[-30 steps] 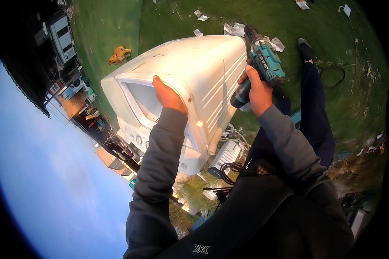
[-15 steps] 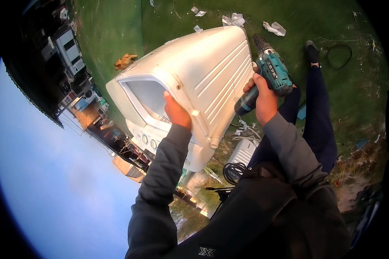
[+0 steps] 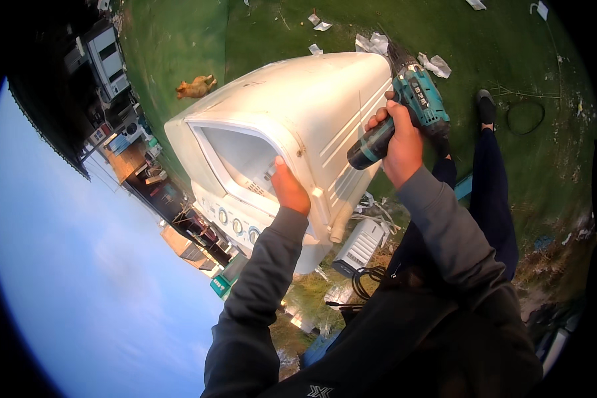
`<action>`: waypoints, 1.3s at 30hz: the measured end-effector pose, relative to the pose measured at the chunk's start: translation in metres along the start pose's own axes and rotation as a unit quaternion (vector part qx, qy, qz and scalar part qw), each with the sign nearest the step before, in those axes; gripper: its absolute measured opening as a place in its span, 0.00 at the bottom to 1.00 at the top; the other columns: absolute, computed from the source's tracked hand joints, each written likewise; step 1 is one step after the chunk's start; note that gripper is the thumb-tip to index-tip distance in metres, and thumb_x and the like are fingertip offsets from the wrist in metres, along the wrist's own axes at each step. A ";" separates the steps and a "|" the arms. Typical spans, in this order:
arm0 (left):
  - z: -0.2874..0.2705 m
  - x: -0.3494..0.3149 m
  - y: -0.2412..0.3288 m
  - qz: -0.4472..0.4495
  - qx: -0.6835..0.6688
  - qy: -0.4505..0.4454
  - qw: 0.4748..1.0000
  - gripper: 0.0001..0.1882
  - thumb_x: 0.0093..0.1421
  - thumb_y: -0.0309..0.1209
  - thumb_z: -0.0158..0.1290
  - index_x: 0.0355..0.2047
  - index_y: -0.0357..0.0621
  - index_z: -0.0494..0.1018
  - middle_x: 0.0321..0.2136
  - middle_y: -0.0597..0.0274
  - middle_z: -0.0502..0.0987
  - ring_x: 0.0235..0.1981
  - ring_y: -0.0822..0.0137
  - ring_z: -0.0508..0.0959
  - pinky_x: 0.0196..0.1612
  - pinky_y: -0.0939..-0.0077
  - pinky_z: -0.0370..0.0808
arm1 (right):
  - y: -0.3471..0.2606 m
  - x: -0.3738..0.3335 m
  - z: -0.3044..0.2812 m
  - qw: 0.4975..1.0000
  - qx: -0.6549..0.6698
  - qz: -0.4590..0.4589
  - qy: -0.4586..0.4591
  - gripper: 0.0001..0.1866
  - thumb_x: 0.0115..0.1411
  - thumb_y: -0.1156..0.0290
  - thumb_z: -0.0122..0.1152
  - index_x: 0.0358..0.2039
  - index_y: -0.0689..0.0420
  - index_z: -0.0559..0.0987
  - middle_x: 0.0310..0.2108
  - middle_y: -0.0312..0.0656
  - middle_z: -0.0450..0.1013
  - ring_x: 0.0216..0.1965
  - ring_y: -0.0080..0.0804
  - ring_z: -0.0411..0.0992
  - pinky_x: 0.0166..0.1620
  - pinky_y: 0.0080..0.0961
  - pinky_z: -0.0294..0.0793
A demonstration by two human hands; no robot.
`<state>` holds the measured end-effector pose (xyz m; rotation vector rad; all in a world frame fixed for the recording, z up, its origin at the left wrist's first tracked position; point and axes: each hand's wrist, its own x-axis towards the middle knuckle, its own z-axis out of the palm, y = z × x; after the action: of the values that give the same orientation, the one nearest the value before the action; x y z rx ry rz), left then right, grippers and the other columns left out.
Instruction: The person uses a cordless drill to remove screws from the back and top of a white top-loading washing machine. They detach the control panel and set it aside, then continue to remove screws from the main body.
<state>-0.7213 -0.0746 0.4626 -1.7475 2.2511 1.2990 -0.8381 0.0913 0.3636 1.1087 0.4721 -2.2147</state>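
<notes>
A white washing machine (image 3: 338,99) with ribbed sides and round knobs lies tilted in front of me, its opening facing left. My left hand (image 3: 290,189) is closed over the rim of that opening, thumb up; its other fingers are mostly hidden. In my right hand (image 3: 402,142) is a teal and black cordless drill (image 3: 423,99), gripped round the handle. The drill's front end points away, beside the machine's far right corner; its tip is hard to make out, and I cannot tell if it touches. A pale hose (image 3: 341,222) runs along the machine's near lower edge.
A white ribbed box (image 3: 363,242) and black cable (image 3: 368,282) lie close to my body. Paper scraps (image 3: 434,65) are strewn on the green ground. A ginger animal (image 3: 196,87) lies beyond the machine. My leg (image 3: 491,186) stretches out at the right.
The view has shifted, so the machine sits a little lower and further right. The drill has come closer to the machine's side. My left hand keeps its place on the rim.
</notes>
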 end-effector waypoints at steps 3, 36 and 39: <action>-0.002 0.001 -0.004 0.022 0.009 0.008 1.000 0.35 0.75 0.51 0.33 0.52 0.27 0.74 0.46 0.48 0.80 0.47 0.60 0.77 0.52 0.66 0.71 | -0.003 0.018 0.047 0.997 -0.024 -0.068 -0.037 0.19 0.67 0.65 0.55 0.56 0.59 0.69 0.29 0.36 0.69 0.32 0.29 0.72 0.42 0.32 0.76; -0.005 -0.020 0.000 0.026 -0.023 -0.006 0.999 0.36 0.75 0.57 0.31 0.71 0.45 0.56 0.64 0.58 0.68 0.63 0.60 0.70 0.65 0.64 0.66 | -0.079 -0.053 -0.198 0.890 -0.260 0.333 -0.174 0.18 0.60 0.76 0.60 0.52 0.65 0.77 0.32 0.40 0.76 0.27 0.24 0.73 0.34 0.26 0.76; -0.008 -0.037 -0.013 0.007 0.003 0.042 0.999 0.36 0.75 0.57 0.30 0.72 0.46 0.53 0.66 0.59 0.66 0.64 0.61 0.69 0.66 0.65 0.66 | -0.078 -0.039 -0.228 0.863 -0.261 0.375 -0.219 0.19 0.60 0.77 0.62 0.52 0.64 0.78 0.37 0.41 0.77 0.27 0.26 0.74 0.34 0.29 0.77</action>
<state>-0.6930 -0.0507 0.4778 -1.8208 2.3110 1.2445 -0.7367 0.2902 0.2657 0.3651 0.3269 -1.4392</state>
